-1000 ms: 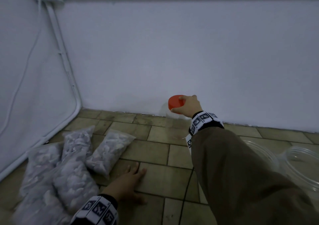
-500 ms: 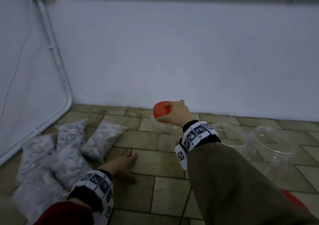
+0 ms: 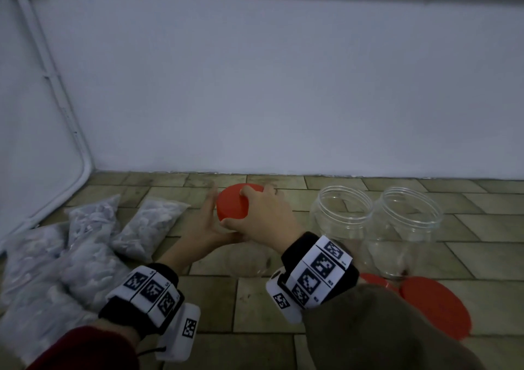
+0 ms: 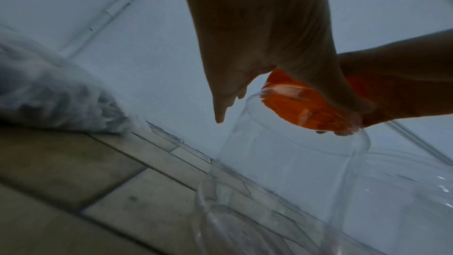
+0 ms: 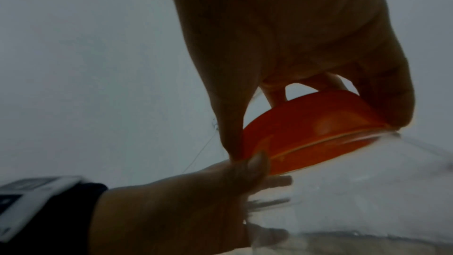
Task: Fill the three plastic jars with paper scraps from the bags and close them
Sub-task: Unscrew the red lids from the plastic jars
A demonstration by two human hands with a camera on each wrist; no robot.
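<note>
The right hand (image 3: 262,216) curls its grip over the red lid (image 3: 233,203) on a clear jar (image 4: 282,162) standing on the tiled floor (image 3: 215,293). The left hand (image 3: 202,222) cups the jar's side, fingers spread. Left of this jar lie bags of paper scraps (image 3: 85,245); right of it stand two open jars (image 3: 374,222).

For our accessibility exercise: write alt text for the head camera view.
The right hand grips the red lid of a clear jar steadied by the left hand; two open jars stand right, bags of paper scraps lie left.
</note>
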